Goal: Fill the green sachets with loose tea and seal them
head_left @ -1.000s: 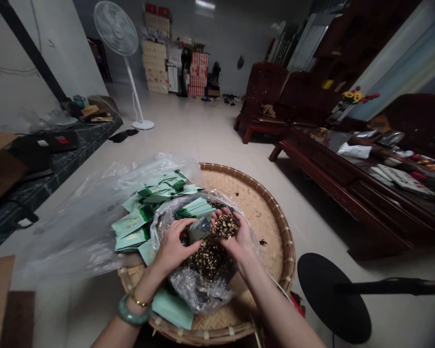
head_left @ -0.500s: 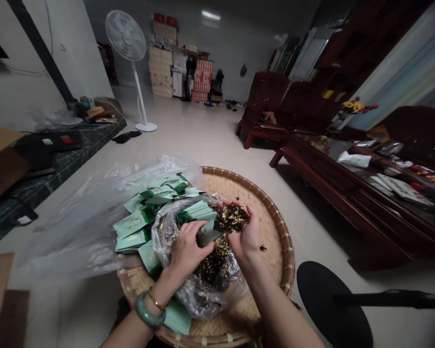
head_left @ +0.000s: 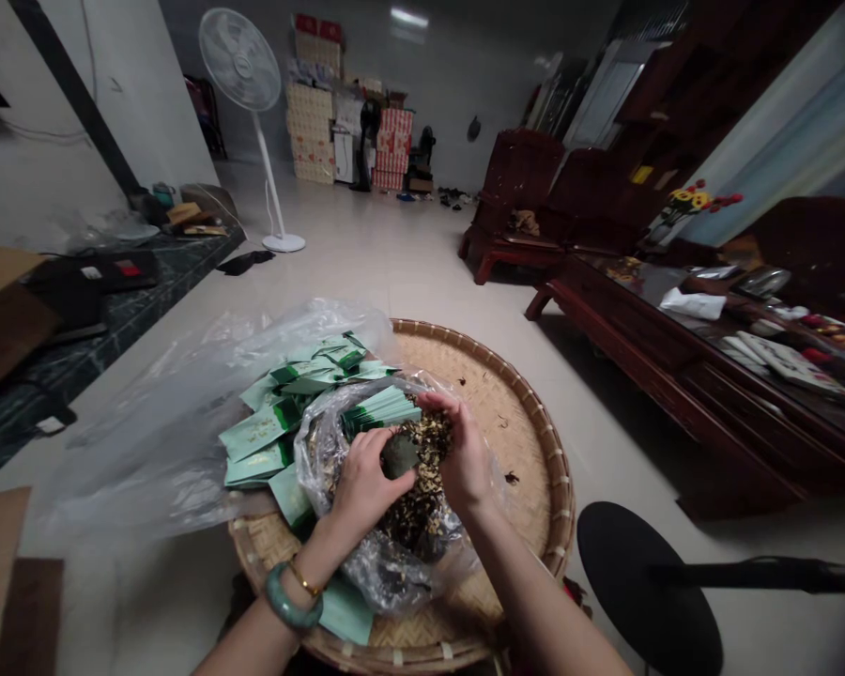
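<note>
My left hand (head_left: 366, 488) pinches a small dark green sachet (head_left: 400, 456), its mouth turned towards my right hand (head_left: 466, 460). My right hand is cupped around a clump of dried tea and flower pieces (head_left: 426, 441), pressing it against the sachet. More of this dark, yellow-flecked mix lies in a crumpled clear plastic bag (head_left: 366, 554) under my hands. The bag rests on a round woven bamboo tray (head_left: 528, 432). A pile of pale green paper packets (head_left: 282, 422) lies to the left of the bag, partly on a clear plastic sheet (head_left: 155, 441).
A black round stool seat (head_left: 640, 587) stands right of the tray. Beyond it are a dark wooden table (head_left: 676, 376) and armchairs. A dark stone ledge (head_left: 105, 319) runs along the left, with a standing fan (head_left: 239, 66) and stacked cartons (head_left: 310, 122) farther back.
My right hand has come down from holding the clump up and now presses it against the sachet. My hands are closer together, and the sachet now shows darker and rounder.
</note>
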Demonstrator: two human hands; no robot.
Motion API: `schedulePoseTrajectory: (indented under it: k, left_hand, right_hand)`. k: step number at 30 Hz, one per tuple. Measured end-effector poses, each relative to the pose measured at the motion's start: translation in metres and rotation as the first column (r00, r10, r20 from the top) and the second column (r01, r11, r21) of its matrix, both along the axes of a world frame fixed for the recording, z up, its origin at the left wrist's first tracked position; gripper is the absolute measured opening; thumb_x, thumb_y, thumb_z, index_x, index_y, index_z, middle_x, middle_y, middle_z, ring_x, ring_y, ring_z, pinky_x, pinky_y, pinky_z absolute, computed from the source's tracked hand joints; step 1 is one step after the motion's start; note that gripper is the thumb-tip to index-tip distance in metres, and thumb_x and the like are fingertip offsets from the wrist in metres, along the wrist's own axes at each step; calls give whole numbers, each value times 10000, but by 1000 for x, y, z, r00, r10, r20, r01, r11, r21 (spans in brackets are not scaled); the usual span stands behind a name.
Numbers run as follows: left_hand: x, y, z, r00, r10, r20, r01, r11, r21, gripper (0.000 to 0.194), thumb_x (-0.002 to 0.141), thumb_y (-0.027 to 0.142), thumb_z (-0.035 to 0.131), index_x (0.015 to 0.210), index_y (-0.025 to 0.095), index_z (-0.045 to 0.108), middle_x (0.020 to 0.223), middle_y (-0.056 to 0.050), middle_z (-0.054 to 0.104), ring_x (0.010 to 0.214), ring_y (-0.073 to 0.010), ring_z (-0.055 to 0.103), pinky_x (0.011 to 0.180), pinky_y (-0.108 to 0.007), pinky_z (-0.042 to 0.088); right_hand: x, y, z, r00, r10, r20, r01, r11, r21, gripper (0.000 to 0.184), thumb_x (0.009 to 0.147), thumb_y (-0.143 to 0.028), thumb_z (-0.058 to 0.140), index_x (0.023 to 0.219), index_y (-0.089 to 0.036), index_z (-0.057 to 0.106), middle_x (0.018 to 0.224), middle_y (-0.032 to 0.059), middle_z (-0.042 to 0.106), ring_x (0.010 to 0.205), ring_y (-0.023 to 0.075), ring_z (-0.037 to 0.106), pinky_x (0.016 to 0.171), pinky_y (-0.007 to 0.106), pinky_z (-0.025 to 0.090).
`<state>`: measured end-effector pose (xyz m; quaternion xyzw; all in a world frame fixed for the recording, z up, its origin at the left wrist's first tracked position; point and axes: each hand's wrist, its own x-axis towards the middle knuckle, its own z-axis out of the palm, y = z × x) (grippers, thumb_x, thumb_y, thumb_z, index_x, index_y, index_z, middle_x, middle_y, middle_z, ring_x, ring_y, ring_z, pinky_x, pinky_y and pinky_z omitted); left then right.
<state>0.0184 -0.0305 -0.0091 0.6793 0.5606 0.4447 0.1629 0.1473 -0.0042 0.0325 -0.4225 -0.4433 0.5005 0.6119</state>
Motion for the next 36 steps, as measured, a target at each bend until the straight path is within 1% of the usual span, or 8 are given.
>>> schedulePoseTrajectory:
  k: [8,14,20,24,27,29,31,36]
  left_hand:
    - [-1,0,-2,999,-28,-31,27,999,-18,443,633,141,713,1058,178,593,1025,-82,655,969,-273,591,862,-441,505]
    - [-1,-1,-1,998,-55,-34,55,998,6,454,638,141,715,1072,193,591,1033,-78,655,978,-275,600,873,-437,506]
    - [-3,0,-4,1000,-9,-2,8,999,-31,529,673,214,715,1174,157,552,1084,-115,650,1018,-283,606,861,-431,520]
    - [-5,-1,-4,1000,-20,19,21,999,-44,598,707,241,699,1265,169,494,1170,-122,629,1069,-273,594,903,-433,505]
    - [-7,-2,-3,999,-24,33,25,999,-26,617,728,252,688,1298,175,466,1213,-127,613,1129,-275,571,964,-444,470]
    - [-7,-3,-1,999,-37,35,38,999,-22,617,737,242,678,1310,173,458,1232,-131,602,1153,-277,556,979,-444,460]
    - [-6,-5,2,997,-68,33,69,997,-24,602,748,208,653,1316,172,456,1237,-129,594,1154,-271,552,982,-439,456]
    - [-6,-9,15,986,-167,-14,168,986,11,552,773,130,587,1309,215,484,1201,-92,603,1111,-247,552,970,-429,457]
  right_hand:
    - [3,-5,9,971,233,49,-232,972,-20,565,890,-646,367,1191,-247,628,1276,29,615,1249,215,493,1128,418,264]
    - [0,5,7,976,201,89,-206,977,47,542,897,-619,378,1204,-232,603,1305,44,585,1261,217,473,1132,426,259]
    - [3,-1,13,964,219,-150,-218,976,26,426,867,-566,476,1115,-253,623,1293,46,582,1292,227,443,1083,438,358]
    - [15,-7,14,974,183,-131,-181,983,25,395,880,-546,470,1086,-248,627,1258,57,591,1261,232,471,1056,433,399]
    - [25,-14,9,985,107,138,-122,987,104,321,912,-460,469,1086,-246,634,1204,71,600,1186,235,522,1015,442,433]
    - [29,-21,4,894,51,444,-153,968,197,240,882,-371,551,1049,-236,658,1137,88,608,1110,241,553,976,433,454]
    - [29,-27,-1,769,-14,639,-211,938,275,189,853,-272,597,1022,-225,666,1070,95,611,1029,231,578,921,400,480]
    - [21,-29,-7,685,-86,723,-256,901,349,119,890,-180,523,921,-196,637,944,83,609,868,186,616,751,304,529]
